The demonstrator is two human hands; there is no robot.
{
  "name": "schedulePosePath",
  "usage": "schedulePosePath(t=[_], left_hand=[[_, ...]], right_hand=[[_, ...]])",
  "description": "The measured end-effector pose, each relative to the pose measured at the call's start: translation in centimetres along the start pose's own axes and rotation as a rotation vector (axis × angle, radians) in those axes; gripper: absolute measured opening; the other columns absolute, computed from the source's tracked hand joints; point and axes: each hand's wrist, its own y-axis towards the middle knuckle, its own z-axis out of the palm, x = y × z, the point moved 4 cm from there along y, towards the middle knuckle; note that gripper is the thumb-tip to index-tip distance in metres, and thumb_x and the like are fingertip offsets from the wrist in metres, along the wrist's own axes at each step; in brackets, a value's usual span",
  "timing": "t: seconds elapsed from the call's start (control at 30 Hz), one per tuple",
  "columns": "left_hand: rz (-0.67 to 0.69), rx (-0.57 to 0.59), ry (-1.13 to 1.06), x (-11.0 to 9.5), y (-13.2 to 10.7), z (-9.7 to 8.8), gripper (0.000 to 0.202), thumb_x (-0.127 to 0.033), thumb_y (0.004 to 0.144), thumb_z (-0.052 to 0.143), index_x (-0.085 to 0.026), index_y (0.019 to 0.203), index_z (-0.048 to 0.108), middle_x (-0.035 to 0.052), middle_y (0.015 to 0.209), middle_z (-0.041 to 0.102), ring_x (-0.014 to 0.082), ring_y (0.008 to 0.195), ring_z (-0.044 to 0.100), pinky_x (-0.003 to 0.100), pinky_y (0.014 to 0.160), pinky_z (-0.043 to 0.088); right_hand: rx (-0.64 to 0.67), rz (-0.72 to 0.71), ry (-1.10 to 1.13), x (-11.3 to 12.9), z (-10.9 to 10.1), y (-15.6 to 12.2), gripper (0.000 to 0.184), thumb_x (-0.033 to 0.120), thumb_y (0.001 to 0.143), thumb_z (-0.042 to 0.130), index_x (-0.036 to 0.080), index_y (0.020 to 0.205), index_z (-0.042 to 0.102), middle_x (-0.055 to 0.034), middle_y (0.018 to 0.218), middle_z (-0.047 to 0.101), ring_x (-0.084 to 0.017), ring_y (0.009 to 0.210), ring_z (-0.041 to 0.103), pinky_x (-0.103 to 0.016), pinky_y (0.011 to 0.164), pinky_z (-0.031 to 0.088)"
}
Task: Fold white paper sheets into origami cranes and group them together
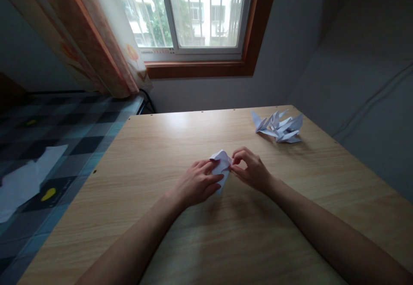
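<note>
A small piece of folded white paper lies at the middle of the wooden table, its upper part lifted and its lower end narrowing to a point. My left hand holds it from the left, fingers laid over its face and edge. My right hand pinches the paper's right edge between thumb and curled fingertips. Parts of the paper are hidden under the left fingers, so its exact folds are hard to make out.
Several folded paper cranes are bunched at the table's back right. The wooden table borders a bed with a checked cover, where white paper sheets lie. Behind are a curtain and a barred window.
</note>
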Motion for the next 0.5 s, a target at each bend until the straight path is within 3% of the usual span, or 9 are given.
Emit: schedulePosePath(t=[0.1,0.3,0.43,0.5], left_hand=[[-0.002,0.006,-0.021,0.1,0.0,0.1,0.030,-0.035,0.090,0.056,-0.030,0.117,0.067,0.0114,0.136,0.053,0.0325,0.127,0.046,0.050,0.100,0.041],[0.009,0.006,-0.034,0.1,0.1,-0.1,0.028,-0.033,0.089,0.057,-0.029,0.115,0.069,0.0110,0.130,0.057,0.0319,0.125,0.048,0.050,0.101,0.040],[0.000,0.007,-0.031,0.0,0.1,-0.2,0.029,-0.031,0.087,0.060,-0.029,0.115,0.069,0.0108,0.131,0.056,0.0312,0.120,0.050,0.048,0.100,0.042],[-0.003,0.001,-0.031,0.0,0.1,-0.2,0.029,-0.031,0.086,0.060,-0.029,0.114,0.069,0.0108,0.131,0.055,0.0305,0.118,0.052,0.048,0.099,0.042]], right_hand=[[0.017,0.125,0.085,-0.6,0.3,0.3,0.017,0.017,0.081,0.066,0.022,0.083,0.050,-0.0003,0.081,0.058,-0.015,0.070,0.060,-0.027,0.063,0.049],[0.024,0.382,0.069,-1.5,1.3,0.4,0.030,0.015,0.073,0.072,0.022,0.095,0.053,0.0043,0.078,0.055,-0.010,0.057,0.052,-0.024,0.056,0.044],[0.089,0.452,0.036,-1.8,1.8,0.6,0.039,0.016,0.074,0.069,0.022,0.109,0.053,0.0049,0.077,0.055,-0.010,0.056,0.050,-0.023,0.056,0.042],[0.096,0.443,0.002,-1.7,1.9,0.6,0.033,0.018,0.078,0.067,0.021,0.109,0.055,0.0039,0.076,0.056,-0.011,0.057,0.051,-0.024,0.057,0.042]])
